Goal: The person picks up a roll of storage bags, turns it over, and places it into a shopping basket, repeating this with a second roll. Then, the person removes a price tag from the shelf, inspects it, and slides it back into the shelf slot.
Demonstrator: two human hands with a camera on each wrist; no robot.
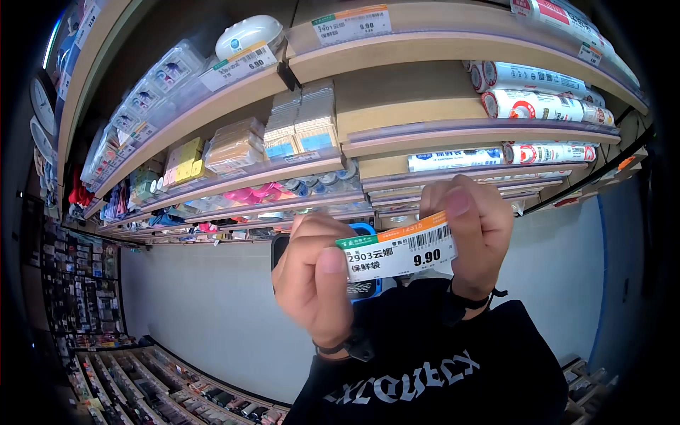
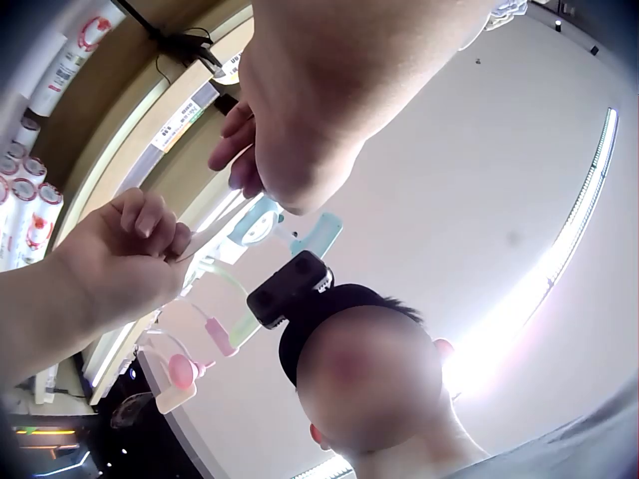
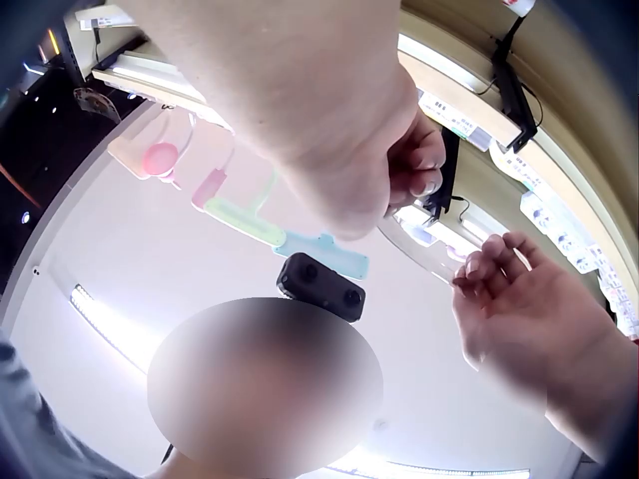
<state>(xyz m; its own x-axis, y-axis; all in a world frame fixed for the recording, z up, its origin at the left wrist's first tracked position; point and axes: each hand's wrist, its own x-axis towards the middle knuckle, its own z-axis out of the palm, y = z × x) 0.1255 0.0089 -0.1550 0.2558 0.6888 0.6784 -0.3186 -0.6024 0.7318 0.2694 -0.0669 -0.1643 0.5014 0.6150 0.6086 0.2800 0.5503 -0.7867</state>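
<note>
A paper price label (image 1: 400,249) with a green and orange top band, a barcode and "9.90" is held up between both hands in the head view. My left hand (image 1: 312,273) pinches its left end, the thumb lying on the printed face. At the other end, my right hand (image 1: 473,230) pinches the upper right corner under its thumb. The label tilts up toward the right. Both wrist views show the label nearly edge-on, a thin strip (image 2: 215,232) spanning the hands.
Wooden shelves (image 1: 418,49) rise in front, with clear label strips along their edges. White printed rolls (image 1: 535,106) lie on the right shelves; boxed bundles (image 1: 301,124) and a white oval container (image 1: 248,35) stand left. Another price label (image 1: 352,26) sits on the upper shelf edge.
</note>
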